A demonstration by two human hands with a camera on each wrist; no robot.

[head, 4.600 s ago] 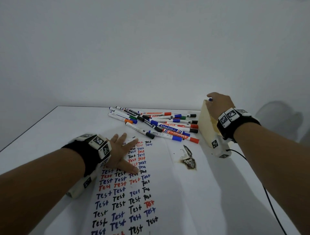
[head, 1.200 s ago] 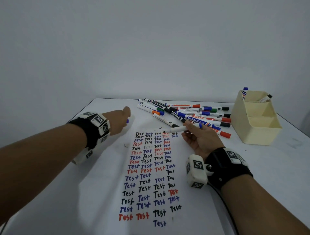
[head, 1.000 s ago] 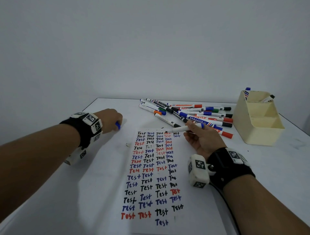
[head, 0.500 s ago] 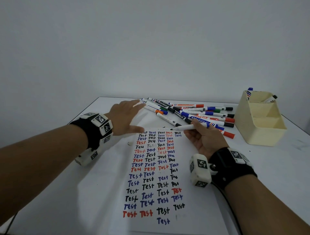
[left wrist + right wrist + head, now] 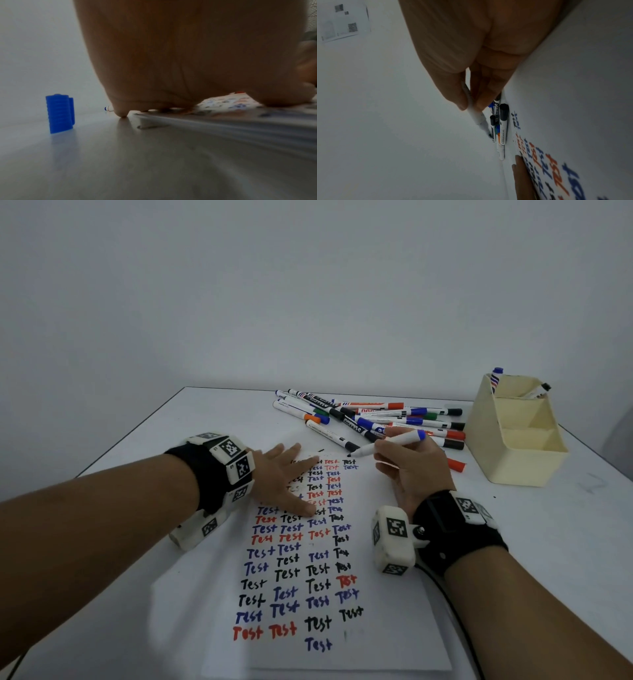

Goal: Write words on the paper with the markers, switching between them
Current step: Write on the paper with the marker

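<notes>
A white paper (image 5: 383,594) filled with "Test" in black, blue and red lies in front of me. My left hand (image 5: 291,474) lies flat with spread fingers on its upper left part, covering some words. My right hand (image 5: 390,450) pinches an uncapped white marker (image 5: 387,444) with a blue end, its dark tip hovering just above the paper's top right corner. The right wrist view shows thumb and fingers on that marker (image 5: 476,115). A blue cap (image 5: 59,113) stands upright on the table left of my left hand.
A pile of several capped markers (image 5: 376,416) lies behind the paper. A cream desk holder (image 5: 513,440) with two markers in its back compartment stands at the right. The white table (image 5: 137,628) ends at a dark edge on the left.
My left hand, which held the blue cap at the left, has left it on the table and moved right to lie flat on the paper. My right hand keeps the marker near the paper's top.
</notes>
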